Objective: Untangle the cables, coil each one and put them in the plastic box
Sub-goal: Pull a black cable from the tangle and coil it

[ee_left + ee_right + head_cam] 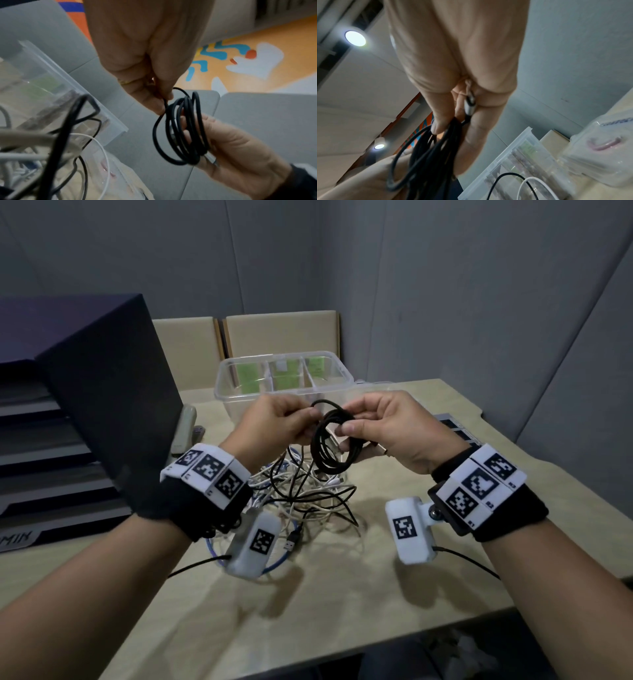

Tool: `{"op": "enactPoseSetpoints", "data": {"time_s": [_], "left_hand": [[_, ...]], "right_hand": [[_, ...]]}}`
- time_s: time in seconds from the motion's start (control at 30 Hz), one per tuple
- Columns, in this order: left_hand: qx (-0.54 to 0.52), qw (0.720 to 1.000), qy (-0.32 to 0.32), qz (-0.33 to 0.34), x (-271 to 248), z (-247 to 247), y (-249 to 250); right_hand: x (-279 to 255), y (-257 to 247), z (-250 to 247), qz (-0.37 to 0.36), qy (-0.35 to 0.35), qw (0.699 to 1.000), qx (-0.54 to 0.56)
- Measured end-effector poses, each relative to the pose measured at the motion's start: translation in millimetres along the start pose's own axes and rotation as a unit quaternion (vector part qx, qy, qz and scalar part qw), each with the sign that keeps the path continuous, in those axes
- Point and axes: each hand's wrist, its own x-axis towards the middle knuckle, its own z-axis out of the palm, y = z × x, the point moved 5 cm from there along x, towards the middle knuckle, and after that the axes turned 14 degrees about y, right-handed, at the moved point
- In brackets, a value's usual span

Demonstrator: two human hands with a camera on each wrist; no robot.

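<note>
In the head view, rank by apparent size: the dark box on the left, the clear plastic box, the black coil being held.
1. dark box, largest, though nearest the camera
2. plastic box
3. black coil, smallest

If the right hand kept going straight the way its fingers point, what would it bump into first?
Probably the left hand. The right hand points leftward across the black coiled cable both hands hold, so the left fingers are next in line. Depth is hard to judge; the plastic box lies farther back.
</note>
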Motion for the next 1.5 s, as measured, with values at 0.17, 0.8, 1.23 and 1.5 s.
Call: {"op": "enactPoseSetpoints", "data": {"time_s": [0.17, 0.8, 1.23, 1.5], "left_hand": [[-0.058, 0.997, -0.027, -0.047, 0, 3, -1], [-0.020, 0.961, -0.227, -0.159, -27, 26, -1], [0.229, 0.971, 0.029, 0.056, -9, 7, 5], [0.146, 0.989, 0.012, -0.004, -11, 14, 5]], "right_hand": [[3, 2, -1, -0.001, 0.012, 1.000, -0.016], [6, -6, 1, -0.031, 0.038, 0.999, 0.022], [13, 4, 1, -0.029, 0.068, 0.997, -0.004], [18, 4, 3, -0.041, 0.084, 0.996, -0.008]]}}
